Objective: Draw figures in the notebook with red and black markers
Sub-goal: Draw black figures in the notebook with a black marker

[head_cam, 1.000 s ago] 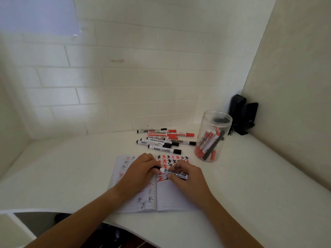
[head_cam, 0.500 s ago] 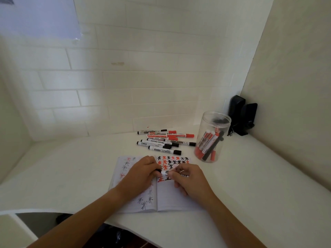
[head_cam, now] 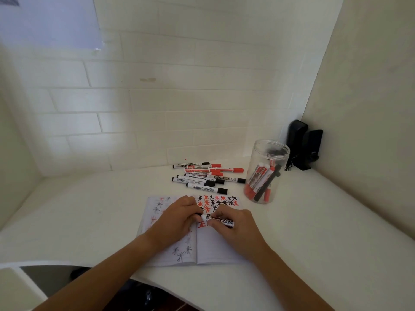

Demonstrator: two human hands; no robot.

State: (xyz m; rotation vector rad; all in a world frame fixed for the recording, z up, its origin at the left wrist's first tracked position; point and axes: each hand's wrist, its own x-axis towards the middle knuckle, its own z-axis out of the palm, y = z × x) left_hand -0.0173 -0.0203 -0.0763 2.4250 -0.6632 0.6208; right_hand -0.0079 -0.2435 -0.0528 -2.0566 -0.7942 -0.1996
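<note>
Both hands meet over the open notebook at 6 o'clock on the table: the right hand grips the marker barrel, the left hand pinches its black cap end. Loose markers lie at 12 o'clock, the jar at 1 o'clock.

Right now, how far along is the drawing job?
Done: red and black stars fill the top rows of the notebook's right page, above a red character. In hand: both hands, left hand and right hand, grip a black marker at cap and barrel. Left: the lower right page is blank.
</note>
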